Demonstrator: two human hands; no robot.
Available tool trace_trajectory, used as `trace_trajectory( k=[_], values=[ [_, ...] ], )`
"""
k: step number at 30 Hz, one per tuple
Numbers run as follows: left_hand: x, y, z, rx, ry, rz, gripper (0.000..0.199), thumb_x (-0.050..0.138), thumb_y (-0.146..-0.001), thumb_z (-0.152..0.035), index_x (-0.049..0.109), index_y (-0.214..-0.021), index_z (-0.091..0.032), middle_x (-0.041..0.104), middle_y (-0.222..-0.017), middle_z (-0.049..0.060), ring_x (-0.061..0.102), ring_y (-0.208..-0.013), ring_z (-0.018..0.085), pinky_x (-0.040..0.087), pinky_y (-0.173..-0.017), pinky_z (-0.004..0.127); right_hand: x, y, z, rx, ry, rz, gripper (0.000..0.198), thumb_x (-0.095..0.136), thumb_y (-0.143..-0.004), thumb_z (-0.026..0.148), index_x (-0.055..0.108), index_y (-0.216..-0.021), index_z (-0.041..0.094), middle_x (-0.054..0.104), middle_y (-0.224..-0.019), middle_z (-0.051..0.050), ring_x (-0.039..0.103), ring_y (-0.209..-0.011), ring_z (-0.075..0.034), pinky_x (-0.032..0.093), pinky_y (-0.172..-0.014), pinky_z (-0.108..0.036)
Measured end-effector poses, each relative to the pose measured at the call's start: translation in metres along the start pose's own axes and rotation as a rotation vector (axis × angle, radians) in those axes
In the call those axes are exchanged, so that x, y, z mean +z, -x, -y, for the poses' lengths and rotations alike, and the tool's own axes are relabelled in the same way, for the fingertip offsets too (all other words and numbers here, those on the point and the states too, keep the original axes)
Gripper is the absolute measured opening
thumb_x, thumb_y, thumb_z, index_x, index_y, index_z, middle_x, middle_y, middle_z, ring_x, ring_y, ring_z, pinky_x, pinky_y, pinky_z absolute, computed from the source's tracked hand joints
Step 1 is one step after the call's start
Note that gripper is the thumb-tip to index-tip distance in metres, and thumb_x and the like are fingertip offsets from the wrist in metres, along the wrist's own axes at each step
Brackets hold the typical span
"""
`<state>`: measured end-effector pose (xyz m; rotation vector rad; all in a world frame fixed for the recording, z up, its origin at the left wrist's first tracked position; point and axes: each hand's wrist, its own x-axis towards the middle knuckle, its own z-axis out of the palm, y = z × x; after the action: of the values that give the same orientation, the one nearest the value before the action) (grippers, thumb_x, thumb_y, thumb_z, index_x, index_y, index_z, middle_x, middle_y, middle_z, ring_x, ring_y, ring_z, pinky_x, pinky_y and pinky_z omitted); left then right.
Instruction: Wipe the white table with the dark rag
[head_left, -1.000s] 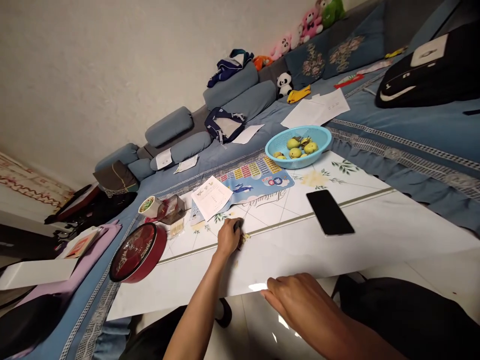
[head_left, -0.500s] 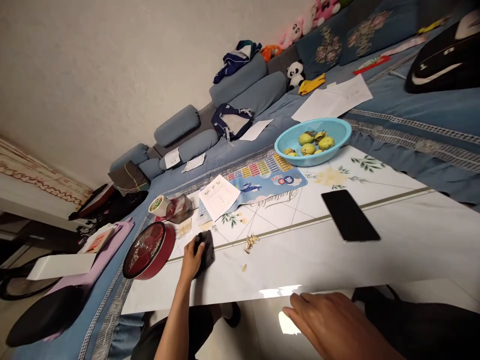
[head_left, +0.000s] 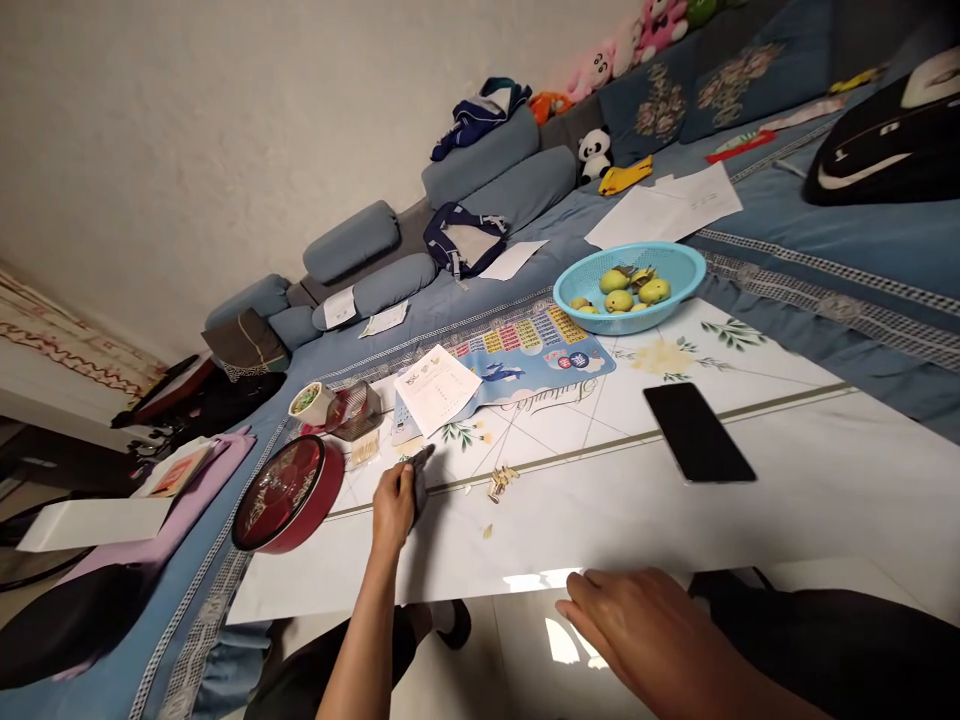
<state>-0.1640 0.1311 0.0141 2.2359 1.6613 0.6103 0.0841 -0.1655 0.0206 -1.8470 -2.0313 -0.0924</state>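
The left hand (head_left: 394, 503) is closed around a thin dark grey cloth-like piece (head_left: 421, 485) above the glossy white bench (head_left: 600, 510). The right hand (head_left: 634, 622) is by the near edge, back upward; its fingertips are hidden, so I cannot tell whether it is closed. Between the hands and farther in lies a small pile of pale brown scraps (head_left: 501, 484). Beyond are a round red lidded box (head_left: 328, 490), left, and a flat black rectangular phone (head_left: 699, 432), right.
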Motion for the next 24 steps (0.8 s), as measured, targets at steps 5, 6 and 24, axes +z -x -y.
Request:
trace_trajectory(
  k=[5, 6, 24],
  values=[
    [0.022, 0.030, 0.017, -0.214, -0.420, 0.018, 0.044, 0.042, -0.109, -0.039, 0.064, -0.136, -0.012, 0.062, -0.130, 0.024, 0.070, -0.104, 0.034, 0.054, -0.087, 0.043, 0.006, 0.005, 0.000, -0.013, 0.010, -0.011, 0.029, 0.056, -0.103, 0.018, 0.048, -0.076, 0.025, 0.064, -0.059, 0.003, 0.064, -0.047, -0.020, 0.013, -0.055, -0.037],
    [0.034, 0.038, 0.009, -0.167, -0.444, 0.013, 0.041, 0.042, -0.108, -0.034, 0.062, -0.137, -0.013, 0.061, -0.130, 0.022, 0.069, -0.104, 0.033, 0.054, -0.087, 0.041, 0.007, 0.004, 0.001, -0.013, 0.006, -0.011, 0.029, 0.056, -0.104, 0.020, 0.048, -0.076, 0.025, 0.064, -0.060, 0.003, 0.064, -0.048, -0.019, 0.014, -0.055, -0.037],
    [0.073, 0.134, -0.068, -0.119, -0.380, 0.236, 0.025, 0.044, -0.106, -0.030, 0.060, -0.119, -0.015, 0.057, -0.130, 0.024, 0.071, -0.071, 0.026, 0.048, -0.061, 0.038, 0.002, 0.004, 0.007, 0.003, 0.032, 0.118, 0.026, 0.071, -0.096, 0.024, 0.052, -0.079, 0.023, 0.070, -0.068, 0.002, 0.067, -0.055, -0.019, 0.021, -0.054, -0.036]
  ],
)
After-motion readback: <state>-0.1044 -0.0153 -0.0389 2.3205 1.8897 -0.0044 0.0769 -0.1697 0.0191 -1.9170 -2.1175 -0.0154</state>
